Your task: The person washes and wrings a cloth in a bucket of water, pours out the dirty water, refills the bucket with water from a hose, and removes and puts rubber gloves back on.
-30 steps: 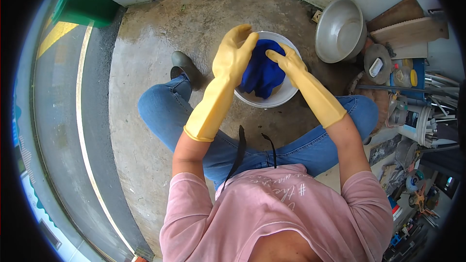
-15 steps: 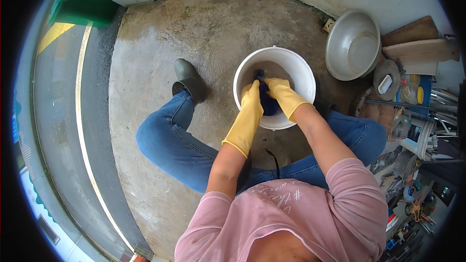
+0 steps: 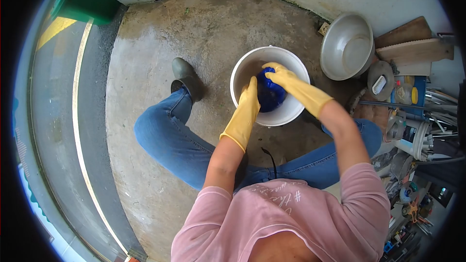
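Observation:
A white bucket [image 3: 297,111] stands on the floor between my legs, with murky water inside. Bunched up in it is a wet, dark blue cloth [image 3: 272,98], brighter and shiny near its top. Both my hands wear yellow rubber gloves. My left hand [image 3: 250,92] grips the cloth along its left side, the fingers pointing away from me and partly hidden. From the upper right, my right hand [image 3: 278,73] curls its fingers over the cloth's far end.
A metal basin [image 3: 347,48] leans by the wall to the right of the bucket. A scrub brush [image 3: 379,85], wooden boards [image 3: 412,48] and a tool-filled bucket [image 3: 413,138] crowd the right side. A green bin [image 3: 87,1] stands far left.
My right hand has shifted from the cloth's right side up to its far end, with the forearm swung outward. The cloth looks more spread and brighter blue. My left hand stays nearly in place.

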`<action>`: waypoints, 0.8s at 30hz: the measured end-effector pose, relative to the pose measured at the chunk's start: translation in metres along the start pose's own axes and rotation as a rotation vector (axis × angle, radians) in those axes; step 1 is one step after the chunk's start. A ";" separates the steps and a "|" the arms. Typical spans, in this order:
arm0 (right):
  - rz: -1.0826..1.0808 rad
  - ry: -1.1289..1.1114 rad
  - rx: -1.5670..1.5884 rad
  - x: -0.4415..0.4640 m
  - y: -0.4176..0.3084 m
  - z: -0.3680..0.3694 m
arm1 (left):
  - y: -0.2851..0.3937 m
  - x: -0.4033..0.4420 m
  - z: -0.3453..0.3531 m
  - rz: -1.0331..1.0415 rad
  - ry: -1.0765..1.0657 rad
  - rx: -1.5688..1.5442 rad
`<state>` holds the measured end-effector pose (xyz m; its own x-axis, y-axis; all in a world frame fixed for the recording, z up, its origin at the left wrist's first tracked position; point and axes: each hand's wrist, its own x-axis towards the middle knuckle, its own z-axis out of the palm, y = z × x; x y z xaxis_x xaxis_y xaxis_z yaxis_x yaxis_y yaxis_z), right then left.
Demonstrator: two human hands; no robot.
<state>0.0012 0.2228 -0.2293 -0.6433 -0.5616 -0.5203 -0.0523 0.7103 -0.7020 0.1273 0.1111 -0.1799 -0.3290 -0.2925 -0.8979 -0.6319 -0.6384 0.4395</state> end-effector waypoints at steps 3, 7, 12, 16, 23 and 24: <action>0.049 -0.137 0.344 -0.074 -0.084 -0.048 | -0.012 0.024 0.002 -0.011 0.028 -0.040; -0.073 -0.189 0.660 -0.131 -0.122 -0.052 | -0.032 0.058 0.006 -0.041 -0.242 -0.428; -0.275 0.062 0.348 -0.118 -0.099 0.013 | -0.018 0.051 0.004 -0.081 -0.586 -0.743; -0.508 0.331 0.246 -0.101 -0.089 0.058 | -0.018 0.058 -0.002 -0.086 -0.542 -0.745; -0.476 0.414 -0.169 -0.054 -0.050 0.041 | -0.034 0.093 0.009 -0.088 -0.200 -0.547; -0.387 0.413 -0.223 -0.043 -0.036 0.039 | -0.056 0.117 0.009 -0.004 -0.242 -0.573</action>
<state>0.0609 0.2050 -0.2008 -0.7863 -0.6176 0.0148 -0.4716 0.5845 -0.6603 0.1178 0.1191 -0.3096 -0.5198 -0.1620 -0.8388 -0.1786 -0.9396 0.2921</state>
